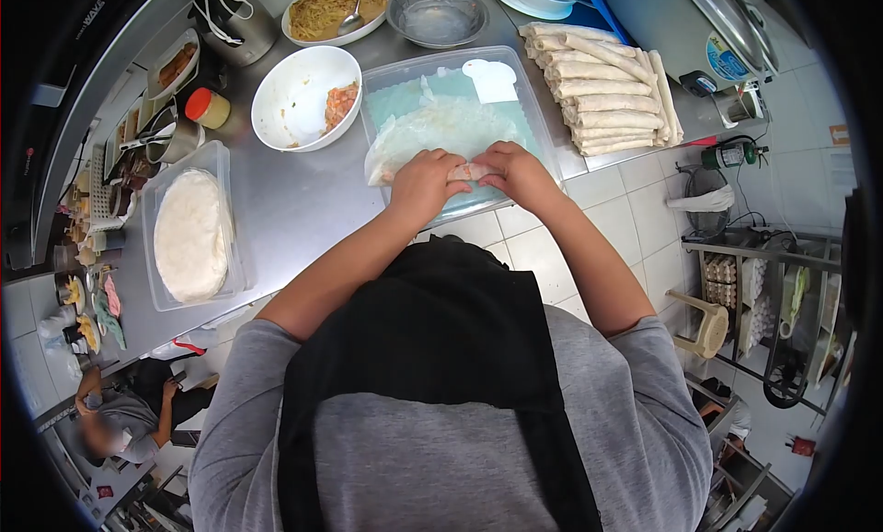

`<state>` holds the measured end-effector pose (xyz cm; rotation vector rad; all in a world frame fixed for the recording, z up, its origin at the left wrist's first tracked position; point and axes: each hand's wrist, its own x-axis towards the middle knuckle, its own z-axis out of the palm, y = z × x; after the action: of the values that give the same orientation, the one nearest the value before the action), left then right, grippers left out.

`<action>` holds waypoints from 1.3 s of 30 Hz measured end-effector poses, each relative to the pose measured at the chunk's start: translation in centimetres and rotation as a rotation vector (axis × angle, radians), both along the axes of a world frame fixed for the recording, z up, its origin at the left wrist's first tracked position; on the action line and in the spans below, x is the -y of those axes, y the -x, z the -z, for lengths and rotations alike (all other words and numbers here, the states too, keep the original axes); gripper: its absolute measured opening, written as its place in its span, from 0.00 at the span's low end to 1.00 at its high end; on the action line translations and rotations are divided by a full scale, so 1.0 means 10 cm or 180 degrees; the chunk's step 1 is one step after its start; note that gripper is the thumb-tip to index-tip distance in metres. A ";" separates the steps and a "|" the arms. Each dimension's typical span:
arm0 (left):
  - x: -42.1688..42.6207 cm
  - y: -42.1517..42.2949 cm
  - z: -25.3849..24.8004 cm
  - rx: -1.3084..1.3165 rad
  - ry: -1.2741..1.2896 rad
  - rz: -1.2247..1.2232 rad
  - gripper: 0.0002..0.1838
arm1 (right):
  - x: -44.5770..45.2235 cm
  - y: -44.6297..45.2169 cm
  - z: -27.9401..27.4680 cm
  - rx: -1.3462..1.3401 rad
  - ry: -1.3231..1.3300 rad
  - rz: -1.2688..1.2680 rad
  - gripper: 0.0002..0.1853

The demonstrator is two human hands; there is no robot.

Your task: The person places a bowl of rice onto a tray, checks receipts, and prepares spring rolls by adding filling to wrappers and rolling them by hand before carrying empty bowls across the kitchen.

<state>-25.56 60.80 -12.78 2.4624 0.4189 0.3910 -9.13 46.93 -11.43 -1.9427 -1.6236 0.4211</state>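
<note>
A thin translucent wrapper [441, 127] lies over the green-tinted tray [529, 95], its near edge folded over a pinkish filling. My left hand [426, 184] grips the folded edge on the left, fingers curled over it. At the other end, my right hand [520, 175] pinches the same roll, the filling showing between the two hands. Beyond the tray's left side, a white bowl [276, 100] holds some pink-orange filling [340, 105]. Finished-looking pale rolls [612, 91] are stacked at the right of the tray.
Round wrappers [191, 236] fill a clear container at the left. A noodle dish [336, 8], a metal bowl [437, 17] and a large pot [699, 26] stand at the back. A jar [208, 108] sits left of the bowl. Another person [129, 422] is at the lower left.
</note>
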 end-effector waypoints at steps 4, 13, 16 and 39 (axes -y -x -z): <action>0.04 0.05 0.01 -0.0075 0.0093 -0.0021 0.20 | 0.05 0.15 0.06 -0.0080 0.0093 0.0246 0.17; -0.14 0.30 0.03 0.0500 -0.0146 0.0103 0.21 | 0.05 0.30 -0.04 0.0044 -0.0087 0.0271 0.17; -0.22 0.33 0.03 0.0088 -0.0361 0.0267 0.21 | -0.05 0.37 0.06 -0.0415 0.0064 0.0131 0.18; -0.38 0.87 0.00 -0.0319 -0.0064 0.0147 0.21 | 0.34 0.20 0.12 -0.0382 -0.0204 0.0357 0.16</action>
<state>-34.27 64.59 -12.75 2.5138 0.4004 0.2543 -11.14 43.50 -12.63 -1.9123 -1.4283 0.4271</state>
